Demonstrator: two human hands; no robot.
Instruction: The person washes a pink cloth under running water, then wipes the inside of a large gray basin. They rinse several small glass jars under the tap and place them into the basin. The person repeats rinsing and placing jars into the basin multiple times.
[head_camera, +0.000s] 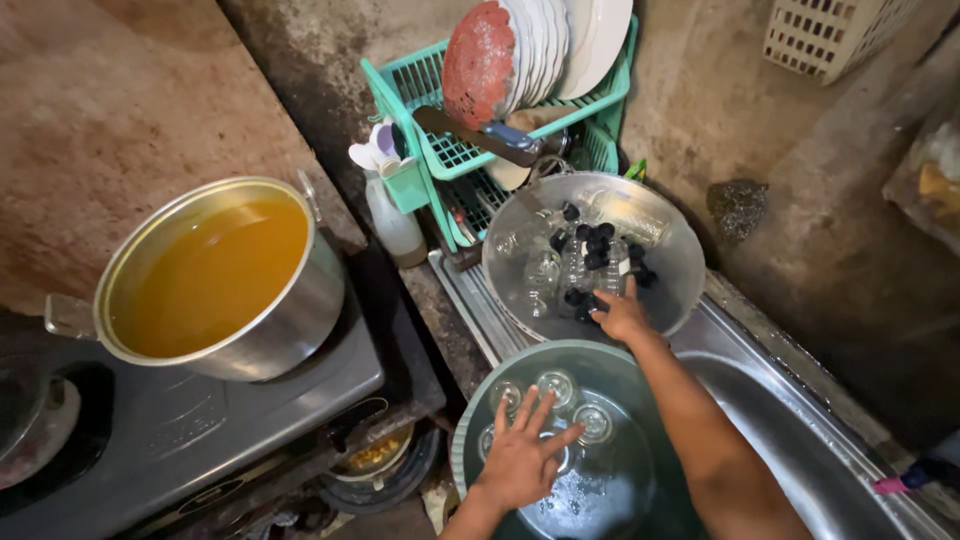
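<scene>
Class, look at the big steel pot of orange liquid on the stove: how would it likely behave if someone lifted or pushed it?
The pot is probably heavy, as the orange liquid fills it nearly to the rim. It would likely slosh or spill if pushed or tilted. It seems rigid metal, and the side handle looks small for that load.

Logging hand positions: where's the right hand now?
In the head view, right of centre: the right hand reaches into the metal basin of capped clear bottles, just beyond the left hand's basin.
</scene>
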